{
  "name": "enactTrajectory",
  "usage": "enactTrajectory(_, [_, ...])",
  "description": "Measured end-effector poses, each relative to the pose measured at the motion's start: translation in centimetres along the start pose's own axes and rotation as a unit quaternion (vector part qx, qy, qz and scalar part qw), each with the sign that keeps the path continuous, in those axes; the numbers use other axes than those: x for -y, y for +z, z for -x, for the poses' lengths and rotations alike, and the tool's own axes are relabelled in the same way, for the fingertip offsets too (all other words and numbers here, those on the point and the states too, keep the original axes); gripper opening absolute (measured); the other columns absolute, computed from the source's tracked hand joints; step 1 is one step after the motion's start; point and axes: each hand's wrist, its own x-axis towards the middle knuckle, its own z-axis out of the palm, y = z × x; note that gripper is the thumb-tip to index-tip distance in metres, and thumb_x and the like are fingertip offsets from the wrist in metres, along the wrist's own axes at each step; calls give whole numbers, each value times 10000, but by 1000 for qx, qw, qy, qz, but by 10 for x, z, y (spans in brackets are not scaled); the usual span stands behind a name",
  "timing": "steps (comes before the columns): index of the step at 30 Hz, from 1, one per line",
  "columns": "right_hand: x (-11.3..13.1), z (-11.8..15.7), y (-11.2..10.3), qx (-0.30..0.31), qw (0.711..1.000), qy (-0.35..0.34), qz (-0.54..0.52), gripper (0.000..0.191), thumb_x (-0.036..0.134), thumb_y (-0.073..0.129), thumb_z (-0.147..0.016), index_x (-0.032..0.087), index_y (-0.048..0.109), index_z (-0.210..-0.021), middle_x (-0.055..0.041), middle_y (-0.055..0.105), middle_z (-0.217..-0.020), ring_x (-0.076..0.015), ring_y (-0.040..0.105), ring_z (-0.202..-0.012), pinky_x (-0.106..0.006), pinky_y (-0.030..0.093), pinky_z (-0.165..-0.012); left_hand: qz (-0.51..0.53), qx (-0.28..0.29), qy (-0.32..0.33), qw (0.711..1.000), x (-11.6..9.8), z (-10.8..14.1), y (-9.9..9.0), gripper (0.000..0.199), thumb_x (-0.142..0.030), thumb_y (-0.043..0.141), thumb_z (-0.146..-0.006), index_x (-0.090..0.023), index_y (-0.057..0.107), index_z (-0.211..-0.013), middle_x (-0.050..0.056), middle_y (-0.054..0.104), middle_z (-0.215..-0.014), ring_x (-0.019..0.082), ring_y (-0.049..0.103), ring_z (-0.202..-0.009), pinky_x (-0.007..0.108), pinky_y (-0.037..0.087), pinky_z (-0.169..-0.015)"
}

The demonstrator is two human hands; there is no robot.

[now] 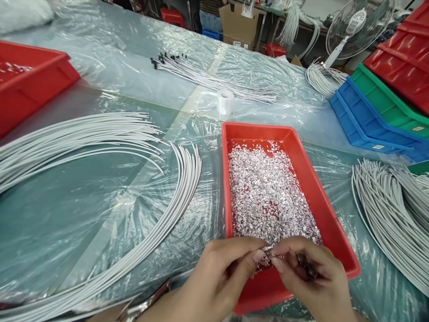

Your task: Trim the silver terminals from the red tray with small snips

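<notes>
Over the near end of a red tray (318,188), my two hands meet with their fingertips almost touching. My left hand (224,273) is closed, its thumb and forefinger pinching a thin white cable end (267,248). At the tip of that cable my right hand (311,277) is also closed in a pinch; its fingertips cover what they grip. Something dark, too shaded to name, shows among the curled fingers of my right hand. Silvery foil scraps (268,188) cover most of the tray's floor beneath the hands.
White cables (174,210) curve along the left, beside another bundle (83,134). A tape roll (225,103) stands behind the tray, near black-tipped cables (208,78). Grey cables (389,214) lie right, below stacked bins (378,112). Another red bin (36,85) sits left. A shiny metal item (147,304) is by my left forearm.
</notes>
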Motion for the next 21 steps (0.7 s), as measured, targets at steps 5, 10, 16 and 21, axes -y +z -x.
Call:
enactTrajectory(5, [-7,0,-1,96,963,172,-183,131,331,576,-857,213,588,-802,46,421,-557,-116,450,-487,-220,425,-468,25,14,2,1000,5,3,3,214,-149,401,-933,-155,596,-844,15,617,-685,100,564,-594,200,431,-552])
enactTrajectory(10, [-2,-5,-1,84,930,255,-250,295,496,632,-795,205,590,-763,82,270,-542,-90,240,-471,-209,263,-436,3,10,27,1000,6,5,4,184,-117,414,-926,-165,591,-915,24,645,-741,104,593,-634,200,445,-577])
enactTrajectory(16, [4,-9,-2,81,922,266,-271,300,481,669,-772,190,607,-732,92,259,-530,-86,209,-481,-242,177,-451,-26,27,16,999,8,7,2,183,-116,410,-925,-184,579,-949,15,654,-798,102,608,-677,201,471,-615])
enactTrajectory(21, [-1,-11,-6,127,917,263,-272,234,419,650,-803,195,601,-755,84,292,-539,-92,228,-491,-251,187,-453,-48,42,18,998,10,10,0,271,-92,429,-921,-242,541,-1118,6,663,-951,96,625,-815,200,485,-736])
